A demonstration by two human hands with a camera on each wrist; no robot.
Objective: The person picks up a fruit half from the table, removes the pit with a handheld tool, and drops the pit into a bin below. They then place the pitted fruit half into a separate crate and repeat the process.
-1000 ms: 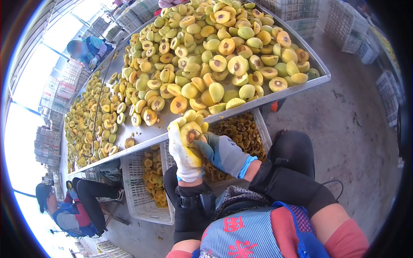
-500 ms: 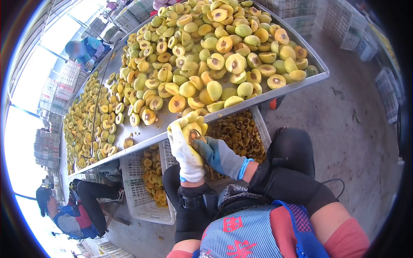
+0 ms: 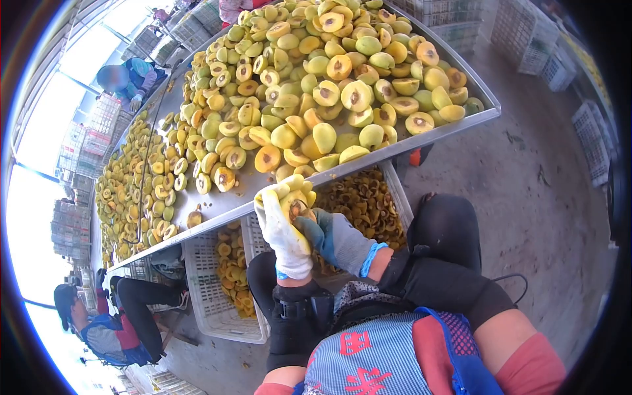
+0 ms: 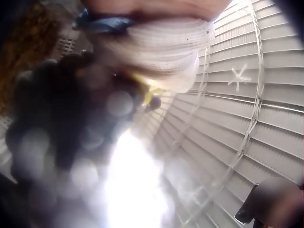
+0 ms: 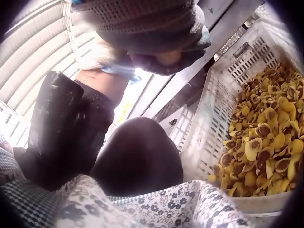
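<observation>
White crates [image 3: 201,289] — fruit pieces [image 3: 235,270] inside | left hand [image 3: 282,224] grasps fruit half [image 3: 294,199] | right hand [image 3: 337,238] — grip unclear

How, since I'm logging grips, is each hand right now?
Left hand: closed, holding a yellow peach half.
Right hand: at the peach half's cut face; whether it grips anything cannot be told.

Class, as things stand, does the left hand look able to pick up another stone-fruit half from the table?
Probably not: the left hand grips one stone-fruit half, although loose halves lie close, just past the table rim.
</observation>
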